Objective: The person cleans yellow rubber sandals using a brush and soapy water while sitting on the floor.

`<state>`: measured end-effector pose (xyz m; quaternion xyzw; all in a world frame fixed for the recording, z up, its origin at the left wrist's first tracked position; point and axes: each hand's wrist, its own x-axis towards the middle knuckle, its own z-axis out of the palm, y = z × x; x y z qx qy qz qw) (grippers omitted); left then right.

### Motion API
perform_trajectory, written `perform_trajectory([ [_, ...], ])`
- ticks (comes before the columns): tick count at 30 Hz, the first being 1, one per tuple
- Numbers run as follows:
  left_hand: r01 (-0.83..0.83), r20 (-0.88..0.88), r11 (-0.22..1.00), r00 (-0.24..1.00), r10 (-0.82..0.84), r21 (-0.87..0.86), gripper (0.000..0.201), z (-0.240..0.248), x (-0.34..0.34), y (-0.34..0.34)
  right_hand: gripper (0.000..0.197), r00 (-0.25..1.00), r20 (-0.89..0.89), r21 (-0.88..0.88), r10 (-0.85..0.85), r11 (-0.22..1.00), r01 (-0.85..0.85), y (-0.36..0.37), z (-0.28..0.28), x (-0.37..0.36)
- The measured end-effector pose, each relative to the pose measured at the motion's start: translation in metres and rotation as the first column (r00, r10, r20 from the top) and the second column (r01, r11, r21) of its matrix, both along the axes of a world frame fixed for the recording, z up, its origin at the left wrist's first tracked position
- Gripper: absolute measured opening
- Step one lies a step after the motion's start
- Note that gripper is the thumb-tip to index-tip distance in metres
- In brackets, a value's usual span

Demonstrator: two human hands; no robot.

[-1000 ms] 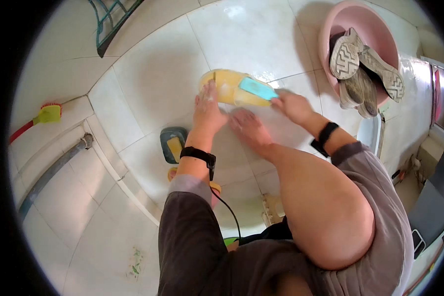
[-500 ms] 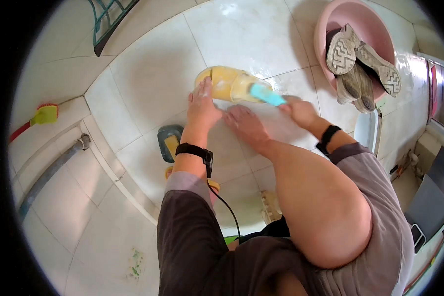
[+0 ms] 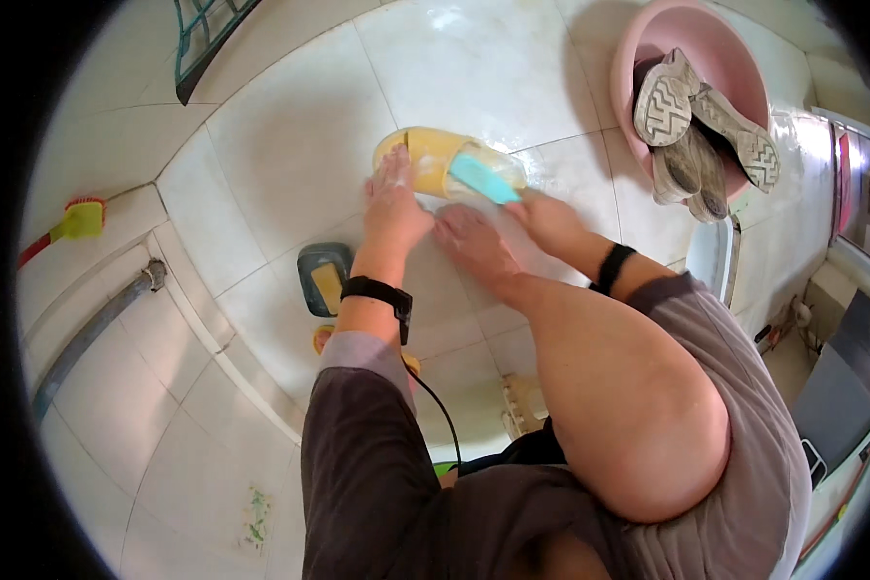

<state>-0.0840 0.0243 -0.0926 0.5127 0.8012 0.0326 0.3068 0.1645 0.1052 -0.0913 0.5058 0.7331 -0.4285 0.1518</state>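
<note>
Yellow slipper (image 3: 428, 155) is flat on the tile floor (image 3: 474, 58), just far of the bare foot (image 3: 474, 242). Left hand (image 3: 393, 198) lies on its left end; can't tell if it clamps or only presses. Right hand (image 3: 548, 222) grips 1 light-blue brush (image 3: 483, 178) by the near end, head over the strap's right edge. Scrubbing, likely: left should pin firmly, right should use short strokes along that edge.

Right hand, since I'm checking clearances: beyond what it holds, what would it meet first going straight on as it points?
Past the turquoise brush in its grip, the right hand would probably meet the yellow slipper first; depth is unclear.
</note>
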Motion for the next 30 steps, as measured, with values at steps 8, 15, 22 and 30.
perform_trajectory([
  [8, -0.021, 0.056, 0.999, 0.998, 0.023, -0.029, 0.096, 0.005, -0.005, 0.007, 0.041, 0.999, -0.043, 0.140, 0.028, 0.990, -0.022, 0.000, 0.000, 0.035],
  [15, 0.010, 0.052, 0.995, 0.999, -0.005, -0.097, 0.095, 0.010, -0.009, 0.009, 0.039, 0.993, -0.042, 0.187, 0.109, 0.977, -0.099, 0.010, 0.000, 0.025],
  [22, 0.000, 0.038, 0.999, 0.999, -0.003, 0.055, 0.094, -0.004, -0.009, 0.001, 0.043, 0.966, 0.040, 0.052, 0.254, 0.965, -0.256, 0.013, 0.021, -0.027],
  [30, -0.007, 0.036, 1.000, 0.999, 0.007, -0.012, 0.091, 0.003, -0.004, 0.006, 0.039, 0.946, 0.135, 0.064, 0.293, 0.951, -0.304, 0.024, 0.045, -0.055],
])
